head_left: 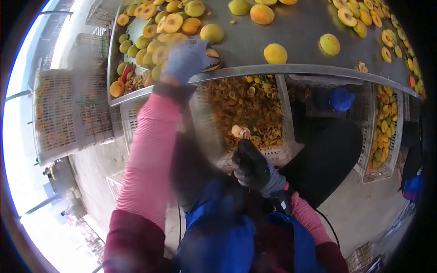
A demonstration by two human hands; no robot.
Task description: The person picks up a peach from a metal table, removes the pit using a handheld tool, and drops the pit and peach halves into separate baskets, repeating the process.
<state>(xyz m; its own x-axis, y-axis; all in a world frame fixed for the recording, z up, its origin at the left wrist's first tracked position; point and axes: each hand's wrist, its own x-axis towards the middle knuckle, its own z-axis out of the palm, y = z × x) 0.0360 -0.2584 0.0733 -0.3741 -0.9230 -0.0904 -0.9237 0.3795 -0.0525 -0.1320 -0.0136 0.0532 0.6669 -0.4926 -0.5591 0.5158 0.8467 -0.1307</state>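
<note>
My left hand (pixel 187 60), in a grey glove, is at the near edge of the metal table, blurred by motion. Its dark fingertips close over a peach half (pixel 212 60), with other cut peaches (pixel 173 22) beside it. Lower down, my right hand (pixel 255 167), in a dark grey glove, is closed around a tool whose handle is hidden in the fist. Only the tool's thin dark tip (pixel 244 135) shows. A pale, wet-looking piece (pixel 239 132), perhaps a peach pit, is at that tip. It hangs above a crate (pixel 286 109) full of brown pits and scraps.
Whole peaches (pixel 275 53) and more halves lie on the metal table (pixel 305 27), which has a raised rim. A crate of yellow fruit (pixel 384 132) stands at right, near a blue object (pixel 341 100). Stacked plastic crates (pixel 57 109) stand at left. A red-handled item (pixel 126 73) lies in the table's left corner.
</note>
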